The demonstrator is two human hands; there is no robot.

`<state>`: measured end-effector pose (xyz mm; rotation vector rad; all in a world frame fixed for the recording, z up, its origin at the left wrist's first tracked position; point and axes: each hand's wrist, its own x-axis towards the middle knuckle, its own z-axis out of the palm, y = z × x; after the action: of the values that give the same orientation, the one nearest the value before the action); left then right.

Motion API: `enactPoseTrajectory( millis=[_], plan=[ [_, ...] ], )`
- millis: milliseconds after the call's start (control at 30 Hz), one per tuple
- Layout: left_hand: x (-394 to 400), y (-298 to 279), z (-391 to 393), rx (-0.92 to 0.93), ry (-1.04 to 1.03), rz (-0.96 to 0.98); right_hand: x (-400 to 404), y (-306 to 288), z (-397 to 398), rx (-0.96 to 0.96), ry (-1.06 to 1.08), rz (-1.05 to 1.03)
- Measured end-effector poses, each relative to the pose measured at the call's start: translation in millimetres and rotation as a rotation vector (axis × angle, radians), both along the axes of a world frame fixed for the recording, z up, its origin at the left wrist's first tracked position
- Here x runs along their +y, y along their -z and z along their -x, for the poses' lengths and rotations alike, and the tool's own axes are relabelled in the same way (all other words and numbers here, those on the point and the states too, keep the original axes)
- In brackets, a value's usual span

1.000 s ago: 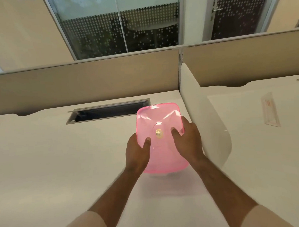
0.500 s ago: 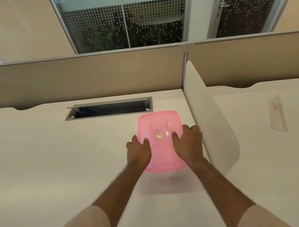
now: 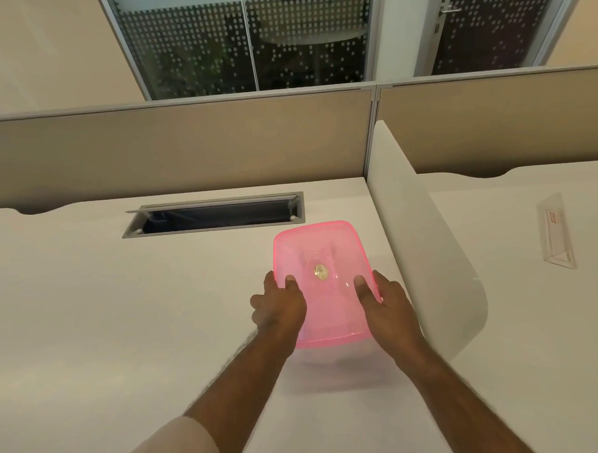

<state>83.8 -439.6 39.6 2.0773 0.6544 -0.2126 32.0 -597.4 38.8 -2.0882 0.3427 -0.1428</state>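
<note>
**deskjockey:** How would you carry that pink lid [image 3: 321, 256]? It's over the desk [image 3: 88, 304] near the right edge, close beside the white divider [image 3: 422, 248] and just in front of the cable slot [image 3: 215, 214].

**tubfan:** Pretty much how it's being held now. The left hand [image 3: 280, 309] grips the left rim and the right hand [image 3: 387, 308] grips the right rim. Both thumbs [image 3: 291, 283] are pressed on top and the fingers wrap under the edges. It's thin see-through plastic, so I'd guess very light and a bit bendy in the middle. The rim is probably the stiffest part, so I'd hold it there.

**deskjockey:** Slippery?

**tubfan:** It looks smooth and glossy, so likely yes. I'd pinch both sides rather than balance it on flat palms. It shouldn't shatter, but squeezing hard could flex or crack it. Keep off the domed centre with the little sticker [image 3: 321, 271].

**deskjockey:** Is there a tub underneath?

**tubfan:** Can't tell. It's just a hazy blur below the near edge.
</note>
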Motion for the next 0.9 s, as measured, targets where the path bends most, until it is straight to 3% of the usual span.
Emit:
enactPoseTrajectory(
  millis=[100, 300, 900],
  plan=[
    [1, 1, 0, -0.060, 0.024, 0.009, -4, 1, 4, 0.041, 0.045, -0.125],
    [3, 3, -1, -0.085, 0.023, 0.005, 4, 13, 17, 0.012, 0.104, 0.075],
    [6, 13, 6, -0.168, 0.126, -0.022, -2, 18, 22, -0.060, 0.044, 0.024]
  ],
)
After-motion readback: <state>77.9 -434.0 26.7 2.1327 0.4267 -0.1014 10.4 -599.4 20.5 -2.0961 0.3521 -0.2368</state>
